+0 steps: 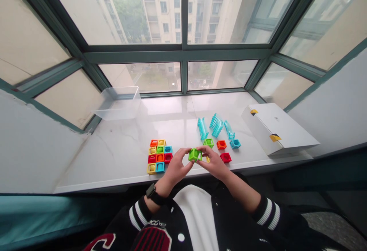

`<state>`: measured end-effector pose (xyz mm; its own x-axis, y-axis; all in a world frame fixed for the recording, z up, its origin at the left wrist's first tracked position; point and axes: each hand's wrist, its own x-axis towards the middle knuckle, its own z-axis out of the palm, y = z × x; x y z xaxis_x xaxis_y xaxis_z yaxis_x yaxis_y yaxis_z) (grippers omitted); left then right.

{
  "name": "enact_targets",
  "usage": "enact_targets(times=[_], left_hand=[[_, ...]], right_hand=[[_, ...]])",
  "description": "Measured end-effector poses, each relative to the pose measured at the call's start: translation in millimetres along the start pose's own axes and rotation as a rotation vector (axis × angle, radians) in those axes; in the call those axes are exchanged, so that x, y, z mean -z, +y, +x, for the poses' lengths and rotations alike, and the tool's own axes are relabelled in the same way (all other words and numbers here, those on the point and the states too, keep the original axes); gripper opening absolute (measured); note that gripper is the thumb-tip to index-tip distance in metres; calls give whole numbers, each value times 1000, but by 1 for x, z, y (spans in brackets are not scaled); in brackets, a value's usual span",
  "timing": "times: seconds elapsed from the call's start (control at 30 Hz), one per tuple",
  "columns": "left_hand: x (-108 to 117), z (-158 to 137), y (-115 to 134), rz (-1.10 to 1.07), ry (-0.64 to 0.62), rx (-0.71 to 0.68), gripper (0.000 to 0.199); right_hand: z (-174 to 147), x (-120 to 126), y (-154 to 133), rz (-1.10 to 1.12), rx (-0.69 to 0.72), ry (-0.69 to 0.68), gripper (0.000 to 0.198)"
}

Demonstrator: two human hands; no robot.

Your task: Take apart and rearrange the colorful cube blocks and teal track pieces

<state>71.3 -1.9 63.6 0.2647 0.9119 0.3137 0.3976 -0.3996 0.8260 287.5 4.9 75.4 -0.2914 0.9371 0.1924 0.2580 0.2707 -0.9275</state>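
Between my left hand (pixel 178 167) and my right hand (pixel 215 164) is a green cube-shaped toy block (pixel 194 154) with open sides. The fingers of both hands pinch it from either side, just above the sill's front edge. Left of my left hand, red, orange, yellow, green and blue blocks (pixel 159 158) stand packed together in rows. Close to my right hand lie a red block (pixel 226 157), an orange block (pixel 221 144), another green block (pixel 208 142) and a blue block (pixel 235 143). A yellow block (pixel 208 159) is partly hidden by that hand.
Clear turquoise track pieces (pixel 216 125) lie behind the loose blocks. A transparent plastic bin (pixel 117 107) stands at the back left of the white sill (pixel 114 167). On the right is a white box (pixel 279 127) with yellow-black tabs. Framed windows (pixel 183 56) close off the back.
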Motion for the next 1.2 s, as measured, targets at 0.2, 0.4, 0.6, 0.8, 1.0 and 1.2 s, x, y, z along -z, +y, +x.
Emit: enact_targets(times=[0.2, 0.4, 0.6, 0.8, 1.0, 1.2], left_hand=[[-3, -1, -8, -35, 20, 73, 36], [-6, 3, -8, -25, 106, 115, 34], [-27, 15, -4, -18, 99, 83, 34], [-50, 32, -13, -66, -37, 5, 51], [-81, 42, -62, 3, -88, 110, 44], [-105, 58, -104, 97, -90, 110, 51]], right_hand=[[0, -4, 2, 23, 65, 27, 54], [1, -8, 6, 31, -28, 43, 66], [1, -3, 11, -19, -74, 122, 70], [-1, 21, 27, 36, -157, 248, 75], [-10, 53, 40, 11, -213, 406, 71], [-18, 67, 53, -14, -269, 471, 72]])
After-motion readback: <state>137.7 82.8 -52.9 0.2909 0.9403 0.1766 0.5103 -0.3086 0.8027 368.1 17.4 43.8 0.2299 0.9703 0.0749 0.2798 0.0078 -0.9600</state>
